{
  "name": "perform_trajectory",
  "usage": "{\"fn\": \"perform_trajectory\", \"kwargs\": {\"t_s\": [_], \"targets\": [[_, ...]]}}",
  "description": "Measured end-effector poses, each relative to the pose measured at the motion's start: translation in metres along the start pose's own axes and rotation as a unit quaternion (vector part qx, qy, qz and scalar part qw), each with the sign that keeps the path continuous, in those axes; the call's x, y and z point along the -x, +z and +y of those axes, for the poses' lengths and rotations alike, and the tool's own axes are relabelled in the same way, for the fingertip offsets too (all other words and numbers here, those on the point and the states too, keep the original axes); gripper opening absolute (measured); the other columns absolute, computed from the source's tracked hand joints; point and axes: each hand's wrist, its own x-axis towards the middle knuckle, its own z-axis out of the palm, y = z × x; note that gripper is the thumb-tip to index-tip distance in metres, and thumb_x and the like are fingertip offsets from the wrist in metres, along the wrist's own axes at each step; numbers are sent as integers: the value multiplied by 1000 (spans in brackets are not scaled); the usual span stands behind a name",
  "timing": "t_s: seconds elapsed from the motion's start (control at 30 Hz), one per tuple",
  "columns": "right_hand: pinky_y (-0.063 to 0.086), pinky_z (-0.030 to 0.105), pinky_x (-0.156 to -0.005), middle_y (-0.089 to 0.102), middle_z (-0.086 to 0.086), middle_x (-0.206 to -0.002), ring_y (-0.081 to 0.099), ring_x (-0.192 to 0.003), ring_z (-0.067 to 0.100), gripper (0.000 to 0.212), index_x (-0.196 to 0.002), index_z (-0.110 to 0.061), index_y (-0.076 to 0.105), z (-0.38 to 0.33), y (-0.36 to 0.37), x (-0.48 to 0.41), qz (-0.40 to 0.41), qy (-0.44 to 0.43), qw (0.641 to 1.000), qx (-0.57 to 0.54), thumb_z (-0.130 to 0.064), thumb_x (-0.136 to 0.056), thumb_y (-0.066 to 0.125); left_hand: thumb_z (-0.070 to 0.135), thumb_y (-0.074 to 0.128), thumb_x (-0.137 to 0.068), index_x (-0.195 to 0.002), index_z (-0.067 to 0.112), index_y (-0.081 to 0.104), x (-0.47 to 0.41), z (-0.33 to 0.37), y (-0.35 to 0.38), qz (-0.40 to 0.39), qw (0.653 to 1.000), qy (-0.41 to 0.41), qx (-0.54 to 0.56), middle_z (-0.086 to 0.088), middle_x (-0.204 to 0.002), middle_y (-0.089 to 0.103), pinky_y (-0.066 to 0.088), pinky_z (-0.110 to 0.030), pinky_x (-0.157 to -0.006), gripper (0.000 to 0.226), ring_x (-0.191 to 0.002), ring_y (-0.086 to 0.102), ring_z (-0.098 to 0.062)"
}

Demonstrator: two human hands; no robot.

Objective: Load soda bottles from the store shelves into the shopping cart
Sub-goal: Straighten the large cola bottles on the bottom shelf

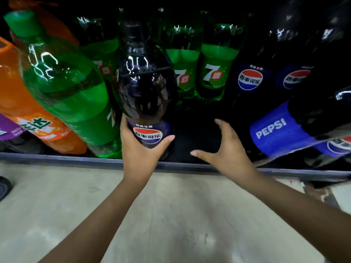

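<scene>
Your left grip (140,150) is wrapped round the black Pepsi bottle (146,95) at the shelf (57,158) front edge, right grip (226,149) spread wide and empty beside it, cart out of view, so I'd say this bottle's loading is barely under way.

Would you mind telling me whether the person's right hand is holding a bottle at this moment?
No, the right hand is spread open beside the black Pepsi bottle, which only the left hand grips.
</scene>
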Motion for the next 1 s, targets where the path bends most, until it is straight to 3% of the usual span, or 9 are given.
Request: {"fn": "perform_trajectory", "kwargs": {"t_s": [0.13, 0.27, 0.37, 0.47, 0.53, 0.7, 0.8, 0.9, 1.0], "targets": [[19, 20, -112, 30, 4, -151, 23, -140, 13, 98, -146, -13, 29, 23, 10, 29, 11, -60, 998, 15, -40, -67, 81, 40, 87, -65, -151, 5, 16, 20, -3, 5, 65, 993, 70, -68, -10, -156, 25, 18, -29, -120, 117, -145, 22, -17], [20, 21, -112, 33, 5, -149, 26, -139, 14, 92, -144, -11, 31, 34, 3, 39, 55, -67, 996, -2, -39, -71, 79, 45, 82, -68, -151, 0, 5, 30, 18, 0, 61, 976, 153, -143, -17, -160, 10, 5, -21, -119, 122, -148, 5, -17], [23, 20, -109, 38, 6, -145, 31, -135, 14, 86, -142, -9, 37, 31, -5, 45, 90, -82, 992, -11, -40, -72, 78, 50, 76, -75, -149, 1, 5, 45, 34, -7, 52, 950, 248, -185, -26, -157, 7, 7, -29, -120, 114, -147, 0, -16], [30, 21, -105, 47, 8, -136, 37, -127, 17, 79, -135, -6, 44, 35, -11, 51, 161, -98, 982, -18, -39, -72, 78, 45, 75, -80, -144, -1, 15, 62, 38, 0, 5, 912, 350, -213, -33, -152, 13, 18, -47, -119, 100, -147, 11, -35], [35, 27, -103, 51, 8, -130, 41, -122, 19, 71, -131, -6, 47, 42, -18, 57, 198, -99, 975, -29, -38, -74, 77, 44, 72, -82, -145, 1, 17, 70, 39, 13, -55, 897, 380, -218, -30, -153, 18, 23, -52, -116, 94, -146, 17, -38], [39, 30, -95, 53, 3, -112, 46, -107, 18, 55, -119, -8, 49, 62, -32, 73, 285, -88, 953, -58, -40, -78, 67, 55, 64, -80, -150, 5, 16, 76, 46, 61, -184, 919, 298, -181, -11, -157, 25, 23, -36, -118, 99, -146, 22, -22], [38, 27, -92, 46, -4, -110, 45, -105, 15, 60, -120, -9, 46, 72, -35, 75, 315, -31, 943, -98, -38, -75, 72, 52, 74, -75, -152, 9, 15, 74, 49, 91, -260, 920, 242, -164, -6, -158, 24, 24, -32, -117, 107, -145, 22, -16], [40, 32, -97, 44, -7, -116, 46, -112, 15, 67, -124, -11, 42, 80, -37, 68, 327, 50, 927, -174, -29, -72, 81, 46, 82, -69, -154, 18, 6, 72, 57, 113, -310, 926, 176, -123, 2, -159, 21, 19, -18, -112, 117, -145, 19, -7], [37, 15, -99, 49, -12, -123, 47, -117, 1, 74, -129, -15, 40, 89, -43, 56, 289, 59, 922, -250, -24, -70, 83, 42, 85, -66, -154, 21, 6, 70, 59, 133, -335, 925, 157, -84, 4, -158, 23, 22, -19, -113, 120, -143, 21, -3]]}}
